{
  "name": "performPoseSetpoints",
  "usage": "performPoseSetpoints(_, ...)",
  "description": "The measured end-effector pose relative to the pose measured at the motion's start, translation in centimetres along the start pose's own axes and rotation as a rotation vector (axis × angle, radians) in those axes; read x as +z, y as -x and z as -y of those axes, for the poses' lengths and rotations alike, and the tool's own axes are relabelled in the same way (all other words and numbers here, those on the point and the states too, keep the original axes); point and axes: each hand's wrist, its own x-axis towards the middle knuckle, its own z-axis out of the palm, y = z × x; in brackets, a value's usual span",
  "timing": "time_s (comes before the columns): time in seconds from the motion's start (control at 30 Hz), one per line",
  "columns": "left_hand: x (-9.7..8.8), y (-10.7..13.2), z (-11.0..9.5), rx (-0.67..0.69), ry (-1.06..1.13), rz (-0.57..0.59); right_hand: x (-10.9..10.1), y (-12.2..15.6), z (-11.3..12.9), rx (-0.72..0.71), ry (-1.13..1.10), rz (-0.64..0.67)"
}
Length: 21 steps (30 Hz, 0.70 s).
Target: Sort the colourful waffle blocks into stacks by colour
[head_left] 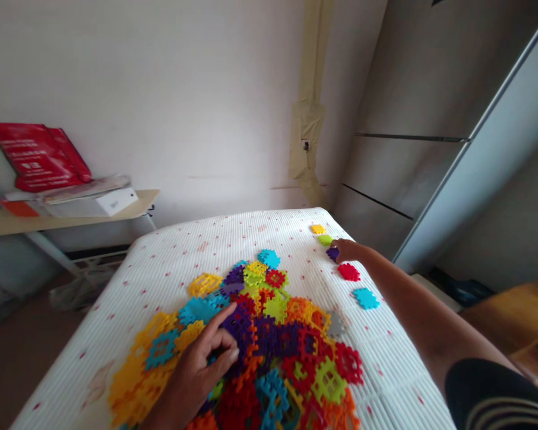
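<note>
The fingers (222,340) of the left hand (195,379) spread and curl over a heap of interlocking plastic tiles (269,340), holding nothing clearly. The fingers (339,245) of the right hand (352,251) sit narrow against a small purple tile (333,253); any grip cannot be told. Beside them lie a green tile (325,240), a yellow tile (318,229), a red tile (348,272) and a blue tile (366,298), with open white bedcover (183,251) around the heap and out to the bed's edges.

A red bag (38,156) and white box (116,202) sit on a light wooden table (9,226).
</note>
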Motion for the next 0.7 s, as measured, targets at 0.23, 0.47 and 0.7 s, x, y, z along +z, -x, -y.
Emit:
performPoseSetpoints(0.23,-0.2,0.2,-0.6,0.058,-0.066,0.040,-2.3,1.2,0.5,0.039,-0.010,0.015)
performPoseSetpoints(0.47,0.2,0.9,-1.9,0.179,-0.327,0.009,-0.3,6.3,4.8,-0.214,-0.127,-0.182)
performPoseSetpoints(0.7,-0.5,1.4,-3.4,0.362,-0.357,-0.092,5.1,9.5,8.1,-0.397,-0.236,-0.277)
